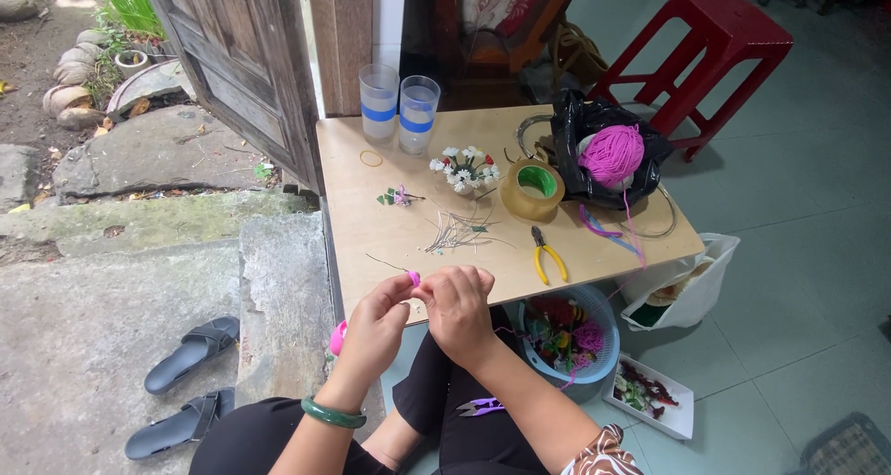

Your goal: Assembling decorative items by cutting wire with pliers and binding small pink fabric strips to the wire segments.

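Nearest, a white tray [650,396] of small red and green bits lies on the floor beside a blue basket [568,334] filled with pink yarn and coloured scraps. Above them, at the edge of the low table [353,224], the left hand [371,331] and right hand [457,308] meet — fingertips of both pinched narrowly on a small pink piece [414,277]. Yellow-handled pliers [548,257] lie just beyond, then a tape roll [532,189]. A black bag [603,150] holds a ball of pink yarn [612,154]. Farthest, two clear cups [397,111] with blue bands stand upright — contents cannot be told.
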